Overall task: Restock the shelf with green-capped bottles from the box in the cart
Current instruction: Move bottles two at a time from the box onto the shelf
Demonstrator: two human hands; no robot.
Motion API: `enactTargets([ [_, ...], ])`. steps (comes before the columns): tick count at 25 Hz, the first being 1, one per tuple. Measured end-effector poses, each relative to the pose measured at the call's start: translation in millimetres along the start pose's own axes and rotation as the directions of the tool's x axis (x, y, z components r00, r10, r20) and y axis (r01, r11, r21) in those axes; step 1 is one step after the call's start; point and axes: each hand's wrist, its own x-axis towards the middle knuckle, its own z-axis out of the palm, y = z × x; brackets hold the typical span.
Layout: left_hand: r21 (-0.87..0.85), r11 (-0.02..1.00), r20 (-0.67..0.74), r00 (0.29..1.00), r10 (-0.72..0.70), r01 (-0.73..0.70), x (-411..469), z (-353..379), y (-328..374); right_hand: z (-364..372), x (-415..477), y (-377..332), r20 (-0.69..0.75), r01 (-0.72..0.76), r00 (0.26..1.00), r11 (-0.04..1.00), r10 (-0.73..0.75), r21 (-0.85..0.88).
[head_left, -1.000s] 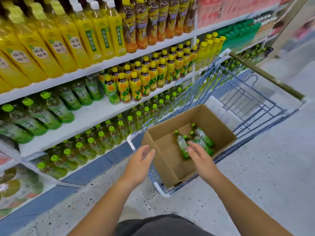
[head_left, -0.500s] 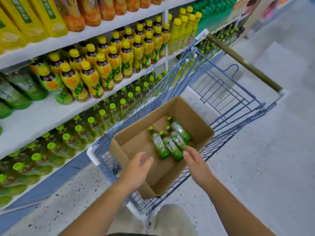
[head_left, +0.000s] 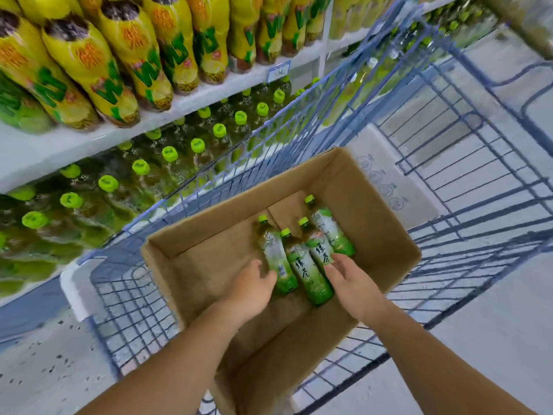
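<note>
Several green-capped bottles (head_left: 305, 271) lie side by side in the open cardboard box (head_left: 386, 232), which sits in the blue wire cart (head_left: 466, 187). My left hand (head_left: 251, 290) is inside the box, its fingertips touching the leftmost bottle (head_left: 273, 253). My right hand (head_left: 353, 284) is also in the box, with straight fingers resting on the lower ends of the right-hand bottles (head_left: 332, 232). Neither hand grips a bottle. More green-capped bottles (head_left: 169, 154) stand in rows on the low shelf to the left of the cart.
Yellow-labelled bottles (head_left: 125, 55) fill the white shelf (head_left: 39, 151) above the green-capped rows. A flat white carton (head_left: 386, 175) lies in the cart beyond the box. The speckled floor (head_left: 493, 324) spreads to the right and in front.
Both hands have moved forward and down into the box, from above its near edge to touching the bottles. The view has tilted lower and closer to the cart.
</note>
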Motion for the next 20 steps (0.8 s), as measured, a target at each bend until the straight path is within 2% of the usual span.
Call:
enactTargets([
  [5, 0.123, 0.992, -0.062, 0.998, -0.023, 0.031, 77, 35, -17, 14, 90, 25, 0.141, -0.019, 0.988, 0.964, 0.058, -0.264],
  [9, 0.129, 0.981, -0.143, 0.981, -0.128, 0.147, 124, 54, -27, 32, 135, 45, 0.206, -0.028, 0.971, 0.916, 0.120, -0.400],
  [11, 0.035, 0.988, -0.166, 0.976, -0.143, 0.151, 136, 63, -31, 38, 147, 53, 0.239, -0.023, 0.961, 0.897, 0.142, -0.442],
  [13, -0.161, 0.981, -0.216, 0.965, -0.146, 0.112, 142, 72, -33, 42, 153, 57, 0.245, -0.029, 0.956, 0.887, 0.159, -0.461],
  [16, -0.489, 0.868, -0.177, 0.965, -0.194, 0.085, 148, 80, -39, 46, 159, 59, 0.226, -0.026, 0.961, 0.865, 0.160, -0.501],
  [18, -0.555, 0.825, -0.110, 0.973, -0.205, 0.111, 152, 80, -42, 46, 163, 60, 0.210, -0.021, 0.966, 0.854, 0.152, -0.519],
  [20, -0.531, 0.836, -0.082, 0.974, -0.213, 0.138, 153, 78, -43, 47, 166, 61, 0.224, -0.020, 0.961, 0.849, 0.162, -0.529],
])
